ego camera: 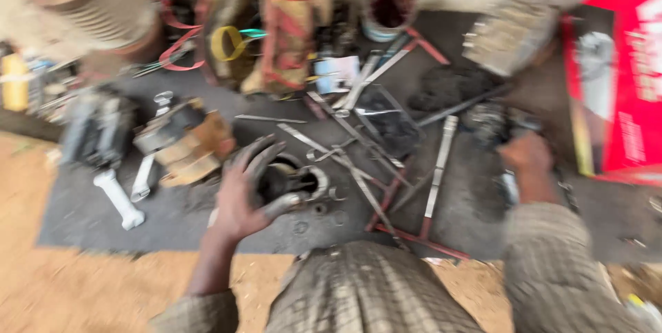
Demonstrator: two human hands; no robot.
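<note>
Left hand (243,192) grips a dark round metal part (293,183); the right hand's (527,156) grip is too blurred to tell.

On the dark mat (89,212), a white wrench (118,198) lies far left. The left hand's fingers curl over the part's rim near mat centre. Long rods (438,174) lie scattered between the hands. The right hand reaches a dark blurred object (493,123), with a red box (634,64) far right.

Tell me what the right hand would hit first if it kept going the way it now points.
The right hand points up the mat toward the dark, greasy metal part just beyond its knuckles; that looks first in line. Motion blur hides whether they already touch.
</note>
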